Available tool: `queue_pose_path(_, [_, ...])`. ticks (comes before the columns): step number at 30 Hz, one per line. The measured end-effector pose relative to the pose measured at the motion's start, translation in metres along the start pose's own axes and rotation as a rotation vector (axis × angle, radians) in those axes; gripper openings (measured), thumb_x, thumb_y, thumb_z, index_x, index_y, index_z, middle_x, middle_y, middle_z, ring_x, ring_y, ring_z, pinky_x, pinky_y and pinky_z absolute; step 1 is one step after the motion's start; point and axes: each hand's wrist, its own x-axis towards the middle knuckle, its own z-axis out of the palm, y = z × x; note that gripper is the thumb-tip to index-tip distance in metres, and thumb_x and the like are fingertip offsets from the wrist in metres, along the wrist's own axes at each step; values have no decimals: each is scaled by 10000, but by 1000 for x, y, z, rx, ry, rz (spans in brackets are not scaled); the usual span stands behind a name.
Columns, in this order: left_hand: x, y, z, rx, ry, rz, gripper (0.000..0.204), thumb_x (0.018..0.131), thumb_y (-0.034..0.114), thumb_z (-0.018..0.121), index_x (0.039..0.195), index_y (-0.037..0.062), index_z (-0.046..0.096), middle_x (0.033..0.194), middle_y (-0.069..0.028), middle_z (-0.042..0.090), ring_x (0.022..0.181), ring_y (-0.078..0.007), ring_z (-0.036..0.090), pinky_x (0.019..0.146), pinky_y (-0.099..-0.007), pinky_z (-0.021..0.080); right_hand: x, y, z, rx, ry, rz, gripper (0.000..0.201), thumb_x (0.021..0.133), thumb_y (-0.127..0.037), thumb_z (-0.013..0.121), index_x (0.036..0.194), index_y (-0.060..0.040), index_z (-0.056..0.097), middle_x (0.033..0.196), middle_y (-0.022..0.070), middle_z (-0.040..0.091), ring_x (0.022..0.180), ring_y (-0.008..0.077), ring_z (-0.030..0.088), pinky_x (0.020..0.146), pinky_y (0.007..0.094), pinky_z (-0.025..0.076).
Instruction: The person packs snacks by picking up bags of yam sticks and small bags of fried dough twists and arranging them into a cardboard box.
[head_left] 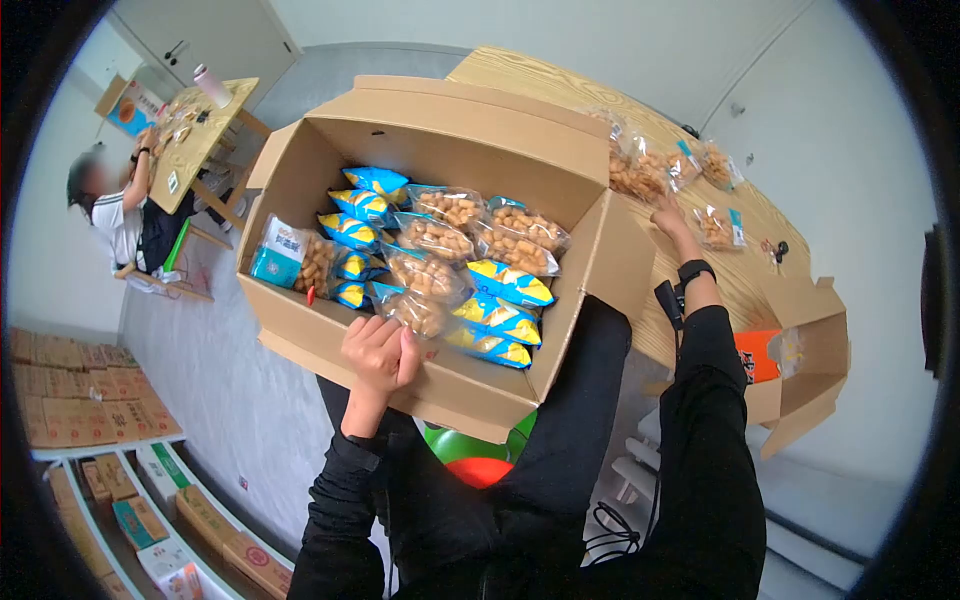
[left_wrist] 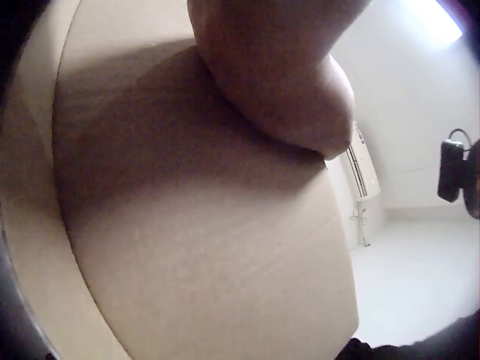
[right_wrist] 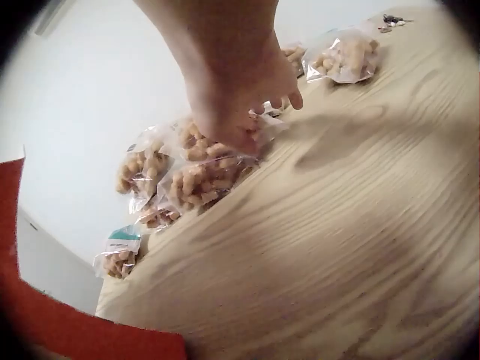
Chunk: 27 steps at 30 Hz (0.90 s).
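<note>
A large open cardboard box (head_left: 400, 100) sits over the person's lap. In it lie several blue-and-yellow snack bags (head_left: 500, 315) and clear bags of puffed snacks (head_left: 440, 240). The left hand (head_left: 382, 355), fingers curled, grips the near wall of the box; the left wrist view shows that hand (left_wrist: 277, 82) against the cardboard flap (left_wrist: 217, 247), fingertips hidden. On the wooden table at the right, the right hand (head_left: 672, 217) reaches to a cluster of clear snack bags (head_left: 637, 178). In the right wrist view its fingers (right_wrist: 292, 97) are loosely spread, right over the bags (right_wrist: 202, 176).
Another snack bag (head_left: 715, 228) and small dark items (head_left: 778, 250) lie farther right on the table (head_left: 540, 75). A smaller open box (head_left: 815, 365) with an orange panel stands beside it. At left, another person (head_left: 115, 215) sits at a table, above stacked cartons (head_left: 80, 390).
</note>
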Motion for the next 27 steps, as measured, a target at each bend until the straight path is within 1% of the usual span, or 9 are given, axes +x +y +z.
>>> queue_pose_path(5, [-2,-2,1,-6,-8,14,166,596,51,469,438,65,418,470,-32,427,402,-175,346,406,-280,236,16,23,20,132,-23,3,673,594,-143,530,1184,19,249,1268,171,165,1174,283,158,945,303,182])
queue_pose_path(7, [-2,-2,2,-15,-5,29,167,596,51,469,438,64,418,470,-33,428,401,-177,344,405,-281,235,-2,27,19,202,237,7,663,586,-141,542,1166,26,268,1239,150,227,1154,277,191,932,331,205])
queue_pose_path(8, [-2,-2,3,-18,13,32,170,599,49,469,438,62,416,470,-36,426,402,-178,343,405,-282,235,-12,31,16,202,240,15,663,586,-141,542,1166,26,268,1239,150,227,1154,277,191,932,331,205])
queue_pose_path(13, [-2,-1,1,-29,13,21,186,612,51,469,437,57,409,470,-41,420,403,-181,343,407,-287,236,-78,30,-23,-543,564,-89,530,628,-78,497,1129,-4,341,1230,45,258,1123,221,247,928,398,186])
queue_pose_path(17, [-5,-2,5,-35,93,19,203,629,59,468,434,59,408,466,-43,415,410,-183,345,417,-287,241,-108,35,-60,-614,746,-233,450,657,-73,481,1092,-5,389,1216,16,274,1134,184,236,922,402,193])
queue_pose_path(20, [-6,1,4,-19,110,9,214,646,59,466,439,60,412,470,-44,416,422,-184,353,424,-289,247,-137,22,-91,-713,690,-233,418,666,-90,482,1069,-6,411,1195,9,294,1137,159,235,920,406,193])
queue_pose_path(22, [-6,3,2,-18,102,-13,232,664,59,465,439,61,410,472,-45,414,431,-188,357,434,-293,258,-154,13,-111,-659,881,-378,452,657,-100,495,1087,-8,389,1183,17,299,1141,152,231,923,397,191])
queue_pose_path(26, [-10,4,-6,-47,64,-62,237,692,83,472,463,55,416,475,-41,413,439,-196,360,444,-305,266,-216,-40,-158,-573,845,-448,453,670,-54,450,1109,-10,347,1189,20,297,1136,191,241,931,381,178])
queue_pose_path(27, [-10,8,-10,-94,-37,-169,187,702,103,480,528,44,450,525,-53,435,490,-205,392,479,-303,295,-230,-53,-165,-488,862,-559,501,648,-55,480,1124,-9,329,1183,33,304,1127,198,255,925,374,194])
